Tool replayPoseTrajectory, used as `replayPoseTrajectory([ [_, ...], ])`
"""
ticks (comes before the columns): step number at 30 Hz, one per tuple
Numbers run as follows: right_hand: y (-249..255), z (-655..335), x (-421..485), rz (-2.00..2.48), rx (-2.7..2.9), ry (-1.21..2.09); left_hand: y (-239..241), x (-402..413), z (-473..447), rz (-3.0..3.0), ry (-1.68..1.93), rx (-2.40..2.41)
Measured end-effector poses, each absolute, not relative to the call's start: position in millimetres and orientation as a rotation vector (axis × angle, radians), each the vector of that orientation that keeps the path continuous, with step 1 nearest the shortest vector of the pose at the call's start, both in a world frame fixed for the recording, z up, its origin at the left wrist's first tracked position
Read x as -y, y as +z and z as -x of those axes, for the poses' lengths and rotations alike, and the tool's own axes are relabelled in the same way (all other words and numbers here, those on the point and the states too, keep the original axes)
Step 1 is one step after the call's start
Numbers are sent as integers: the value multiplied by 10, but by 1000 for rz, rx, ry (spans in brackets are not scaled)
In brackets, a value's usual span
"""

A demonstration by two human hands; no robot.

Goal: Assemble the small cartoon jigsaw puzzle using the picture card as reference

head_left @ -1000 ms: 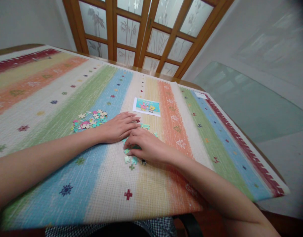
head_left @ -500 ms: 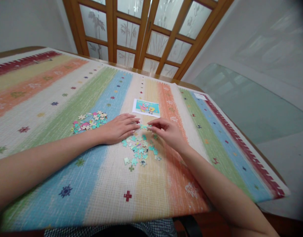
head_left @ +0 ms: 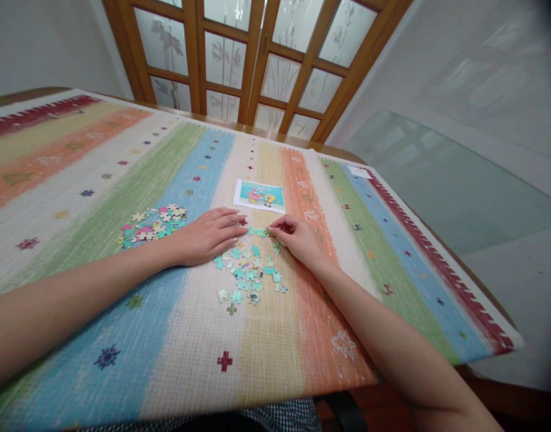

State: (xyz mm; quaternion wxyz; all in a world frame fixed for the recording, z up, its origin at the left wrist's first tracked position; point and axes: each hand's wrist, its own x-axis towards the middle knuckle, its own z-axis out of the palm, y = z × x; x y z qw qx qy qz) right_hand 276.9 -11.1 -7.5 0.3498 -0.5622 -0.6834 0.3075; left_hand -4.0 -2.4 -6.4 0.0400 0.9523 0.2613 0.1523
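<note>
Teal, a short puzzle strip (head_left: 258, 232) on the cloth-covered table (head_left: 189, 360), just near of the printed picture (head_left: 261, 195). At its right end, right hand (head_left: 298, 238), grip pinched nearly closed on the strip's edge; cannot tell whether on a separate piece. Brought there within the last second from over the loose pieces (head_left: 250, 275) on the near side, so now busy at the strip. At left, left hand (head_left: 208, 236) flat, fingers slightly apart, gripping nothing visible. Farther left, a mixed heap (head_left: 157, 229)

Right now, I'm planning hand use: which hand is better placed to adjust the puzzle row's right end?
Likely the right hand: its fingertips are at that end of the puzzle row, while the left hand lies flat by the opposite end.
</note>
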Motion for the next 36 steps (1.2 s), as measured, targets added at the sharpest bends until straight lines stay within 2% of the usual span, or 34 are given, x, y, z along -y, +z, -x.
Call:
replayPoseTrajectory([
  [23,-35,-2726,139,1534,1894,622,-47,5,31,-2961,321,-721],
  [36,16,-2945,138,1416,2013,568,-27,-2,19,-2935,331,-666],
])
